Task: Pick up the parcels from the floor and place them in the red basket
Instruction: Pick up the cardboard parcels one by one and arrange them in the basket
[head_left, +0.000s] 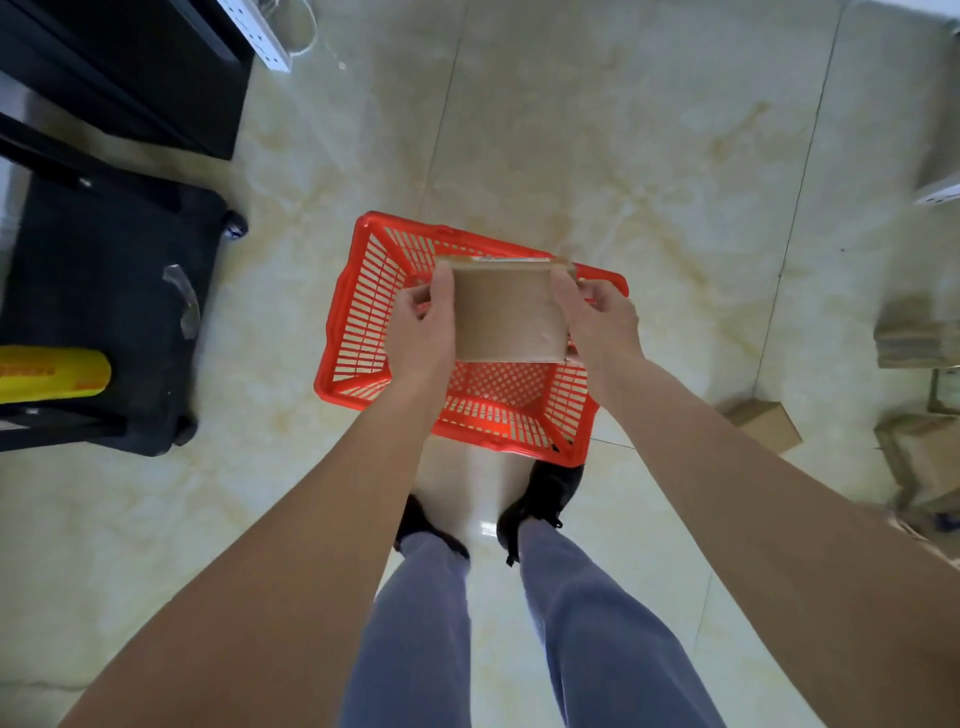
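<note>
Both hands grip parcel (508, 314) over red basket (358, 332), frame centre.
Left hand (422, 332) and right hand (597, 317) clamp opposite edges; bare floor (597, 130) above.

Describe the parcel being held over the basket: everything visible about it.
The parcel is a small, flat, rectangular box of plain brown cardboard, with a strip of pale label or tape showing along its far top edge. It is held in the air above the open red basket, its broad face toward the camera. The left hand grips its left edge and the right hand its right edge. Nothing else touches it.
</note>
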